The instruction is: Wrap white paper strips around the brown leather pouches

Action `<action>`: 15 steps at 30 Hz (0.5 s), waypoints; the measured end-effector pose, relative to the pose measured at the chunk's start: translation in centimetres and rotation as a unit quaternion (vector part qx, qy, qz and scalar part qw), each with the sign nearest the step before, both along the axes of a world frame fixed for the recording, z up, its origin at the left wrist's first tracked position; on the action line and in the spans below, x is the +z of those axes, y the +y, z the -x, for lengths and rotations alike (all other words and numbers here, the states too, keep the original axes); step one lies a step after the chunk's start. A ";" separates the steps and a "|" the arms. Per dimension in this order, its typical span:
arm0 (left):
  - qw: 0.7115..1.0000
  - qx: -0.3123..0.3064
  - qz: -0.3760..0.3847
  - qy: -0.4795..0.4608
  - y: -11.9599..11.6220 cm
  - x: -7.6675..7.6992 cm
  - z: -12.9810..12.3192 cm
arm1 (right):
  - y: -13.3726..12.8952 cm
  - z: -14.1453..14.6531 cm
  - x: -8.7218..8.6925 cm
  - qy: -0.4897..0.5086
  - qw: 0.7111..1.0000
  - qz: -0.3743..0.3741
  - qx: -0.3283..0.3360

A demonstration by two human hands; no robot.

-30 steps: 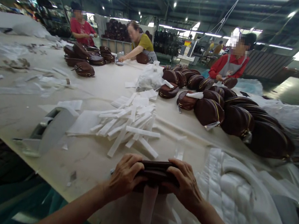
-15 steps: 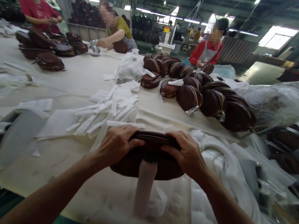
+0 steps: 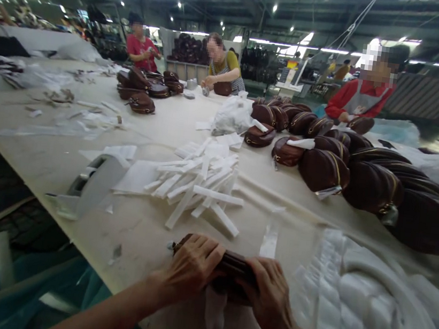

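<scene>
A dark brown leather bag (image 3: 233,266) is held between both hands near the front of the table, its narrow edge facing up. My left hand (image 3: 195,263) wraps over its left end, where a bit of metal hardware pokes out. On the opposite end, my right hand (image 3: 270,285) is closed with the fingers over the top. A strip of white wrapping (image 3: 215,309) hangs from the bag below my hands. The bag's underside is mostly hidden. Beyond my hands lies a loose heap of white strips (image 3: 201,181).
Rows of finished brown bags (image 3: 326,170) cover the table's right side. Clear bubble wrap (image 3: 334,277) lies near my right arm. A tape dispenser (image 3: 93,183) stands left. More bags (image 3: 142,101) are piled farther back. Several people work across the table, one in a grey apron (image 3: 361,102).
My view has turned left and tilted up. Both hands have drawn closer together on the bag, which now shows mainly its narrow edge, and the left hand reaches further over the top.
</scene>
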State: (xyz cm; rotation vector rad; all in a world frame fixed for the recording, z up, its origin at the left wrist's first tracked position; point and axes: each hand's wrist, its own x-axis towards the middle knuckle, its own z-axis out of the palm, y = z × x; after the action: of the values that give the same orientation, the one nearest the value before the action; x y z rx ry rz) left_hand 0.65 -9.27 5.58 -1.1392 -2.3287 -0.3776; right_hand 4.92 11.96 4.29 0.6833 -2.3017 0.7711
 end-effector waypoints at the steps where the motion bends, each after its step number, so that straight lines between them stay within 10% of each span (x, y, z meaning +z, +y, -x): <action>1: 1.000 0.005 -0.004 0.000 -0.3 -0.6 0.0 | -0.2 0.6 0.1 -0.036 0.999 0.004 0.022; 7: 1.000 0.012 -0.006 -0.010 0.0 -0.7 0.2 | 0.0 9.0 1.5 -0.356 0.934 -0.019 0.015; 15: 0.999 0.018 -0.006 -0.033 -0.5 -1.1 -0.1 | -3.7 17.3 -5.8 -0.477 0.874 -0.091 -0.007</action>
State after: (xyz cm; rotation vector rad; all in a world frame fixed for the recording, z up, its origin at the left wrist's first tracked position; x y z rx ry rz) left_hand 0.77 -9.80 4.47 -1.0920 -2.3973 -0.4213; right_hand -12.33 8.27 -1.48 0.3834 -3.2981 1.0465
